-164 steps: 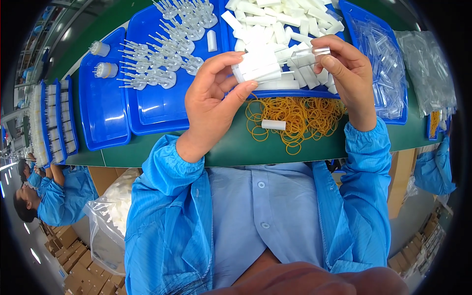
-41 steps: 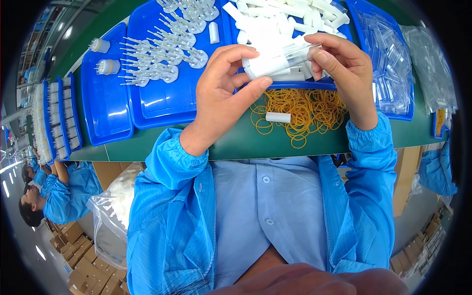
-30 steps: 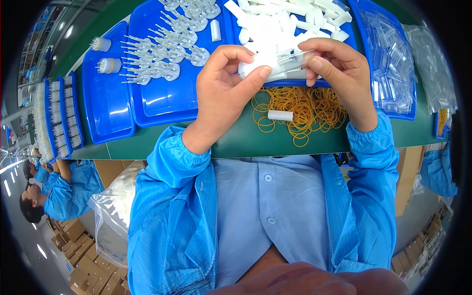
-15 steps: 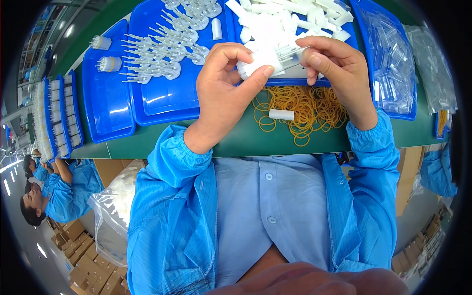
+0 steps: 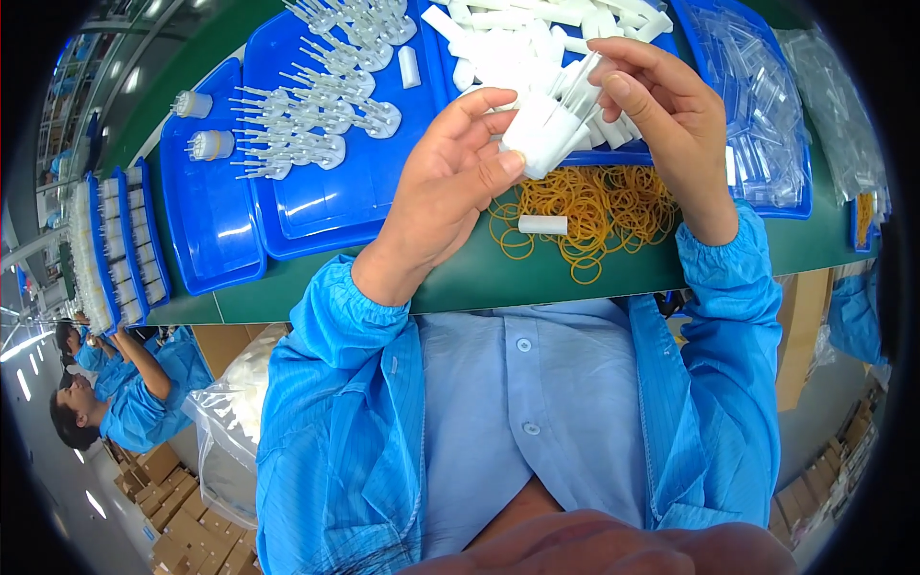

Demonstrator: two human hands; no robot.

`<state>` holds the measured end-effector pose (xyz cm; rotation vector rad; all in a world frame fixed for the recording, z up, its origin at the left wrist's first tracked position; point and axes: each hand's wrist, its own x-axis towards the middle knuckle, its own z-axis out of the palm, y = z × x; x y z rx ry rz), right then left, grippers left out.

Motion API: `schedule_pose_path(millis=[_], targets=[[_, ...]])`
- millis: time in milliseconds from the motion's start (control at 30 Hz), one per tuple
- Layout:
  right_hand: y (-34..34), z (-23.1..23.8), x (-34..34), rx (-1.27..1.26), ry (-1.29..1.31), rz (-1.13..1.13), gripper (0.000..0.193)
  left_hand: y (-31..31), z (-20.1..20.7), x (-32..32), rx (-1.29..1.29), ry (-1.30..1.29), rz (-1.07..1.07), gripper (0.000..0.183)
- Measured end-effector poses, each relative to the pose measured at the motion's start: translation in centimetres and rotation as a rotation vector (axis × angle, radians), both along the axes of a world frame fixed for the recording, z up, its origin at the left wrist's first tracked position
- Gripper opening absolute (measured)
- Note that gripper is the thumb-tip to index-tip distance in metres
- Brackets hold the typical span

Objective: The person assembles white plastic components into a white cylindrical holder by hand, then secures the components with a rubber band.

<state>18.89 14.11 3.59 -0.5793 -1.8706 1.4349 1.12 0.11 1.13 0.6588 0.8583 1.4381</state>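
Note:
A white pronged part (image 5: 542, 134) is tilted between my hands, its long thin prongs pointing up and to the right. My left hand (image 5: 450, 172) grips its wide white base, thumb in front and fingers behind. Around the tips of the prongs, my right hand (image 5: 666, 110) pinches a clear plastic piece (image 5: 596, 72) between thumb and forefinger; my fingers and glare hide much of it. A heap of orange rubber bands (image 5: 604, 206) lies just below my hands, with one white foam block (image 5: 543, 225) on its near left side.
Behind my hands, a blue tray (image 5: 448, 88) holds white foam pieces. To its left, another blue tray (image 5: 321, 225) carries pronged white parts; a narrower tray (image 5: 216, 254) has two banded bundles. Clear plastic pieces fill the right tray (image 5: 808, 182). Co-workers sit far left.
The white pronged part has turned from nearly level to a steeper slant, prongs upward. My left hand has shifted slightly right and opened its fingers a little; my right hand has risen slightly.

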Motion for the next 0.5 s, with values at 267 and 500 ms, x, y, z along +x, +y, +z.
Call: schedule_pose_path(millis=[267, 500], targets=[[-1.4, 1.4, -0.7, 0.794, -0.228, 0.002, 0.109, 0.1, 0.4, 0.1, -0.017, -0.182, -0.063, 0.063], [-1.8, 0.6, -0.9, 0.871, -0.236, -0.079, 0.109, 0.0, 0.6, 0.3, -0.002, -0.201, -0.06, 0.063]])
